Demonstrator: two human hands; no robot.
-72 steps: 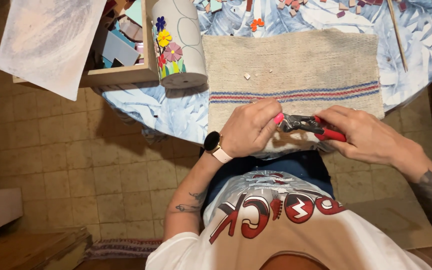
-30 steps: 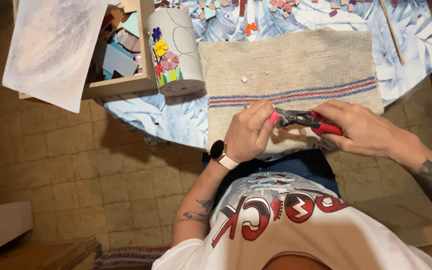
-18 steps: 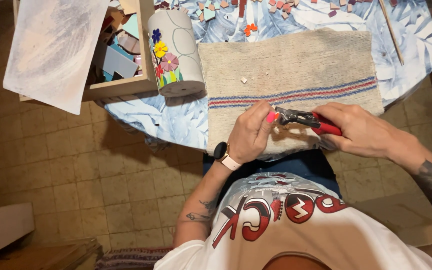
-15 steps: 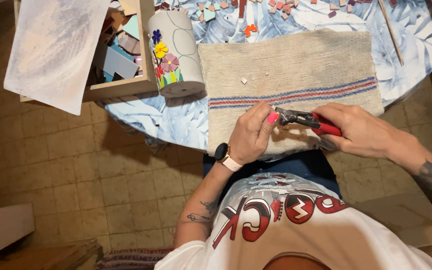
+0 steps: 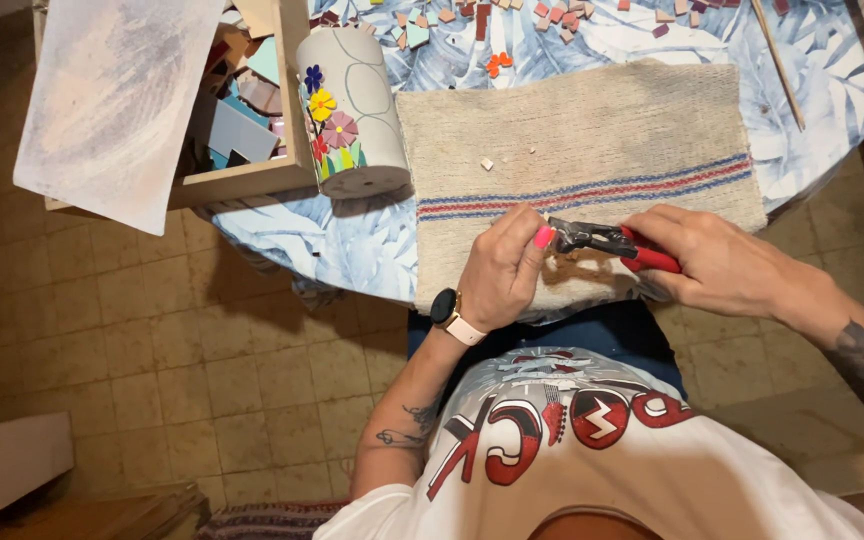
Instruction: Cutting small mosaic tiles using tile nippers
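Worn floor tiles fill the left of the view, and a round table with a blue leaf-print cover [image 5: 302, 240] fills the far side, where the person sits close with both hands over its near edge. At the middle of it all, the left hand [image 5: 507, 270] pinches a small pale piece between thumb and fingertips, right at the nose of the nippers [image 5: 607, 240]; the piece itself is too small and too hidden to tell its shape. The right hand [image 5: 717, 265] is wrapped around the red handles, fingers closed on them, so the metal head points left into the other hand's grip. Both hands hover over a beige cloth with blue and red stripes [image 5: 592, 130], which lies flat under them (a soft bed, likely there to catch chips), and two or three pale crumbs [image 5: 487, 163] already lie on it, far from the hands. Further left stands a white cylinder vase [image 5: 352, 100] on its side edge of the cloth, with small coloured flowers stuck to its wall. Beyond it, a wooden box [image 5: 252, 120] holds loose coloured tile pieces within reach, half covered by a pale board [image 5: 117, 100]. More tile bits [image 5: 472, 15] are scattered along the far rim, near a thin wooden stick [image 5: 777, 65].
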